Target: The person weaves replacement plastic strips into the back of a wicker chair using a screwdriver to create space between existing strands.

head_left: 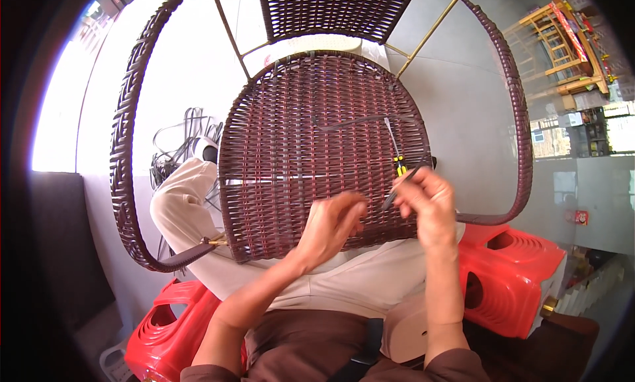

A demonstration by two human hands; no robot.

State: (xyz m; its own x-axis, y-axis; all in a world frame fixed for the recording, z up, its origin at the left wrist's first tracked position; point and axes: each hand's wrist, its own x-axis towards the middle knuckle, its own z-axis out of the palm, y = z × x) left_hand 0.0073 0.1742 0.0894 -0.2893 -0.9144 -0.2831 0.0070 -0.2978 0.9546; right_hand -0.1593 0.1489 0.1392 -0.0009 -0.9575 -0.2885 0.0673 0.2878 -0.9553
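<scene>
A dark brown woven wicker chair seat (284, 137) lies across my lap. My right hand (430, 207) is closed, pinching a short dark flat strip (390, 201) above the seat's right side. Beside those fingers, a screwdriver (400, 165) with a yellow and black handle rests on the weave, its shaft pointing away from me. My left hand (334, 226) is over the near part of the seat with its fingers curled in; whatever they grip is hidden. A loose grey strip (357, 123) runs over the weave farther back.
Curved wrapped armrests (126, 130) flank the seat, and the woven backrest (337, 11) extends beyond it. Red plastic stools (509, 276) stand at both sides. Coiled grey strips (169, 164) lie on the floor at left. A wooden rack (562, 44) stands far right.
</scene>
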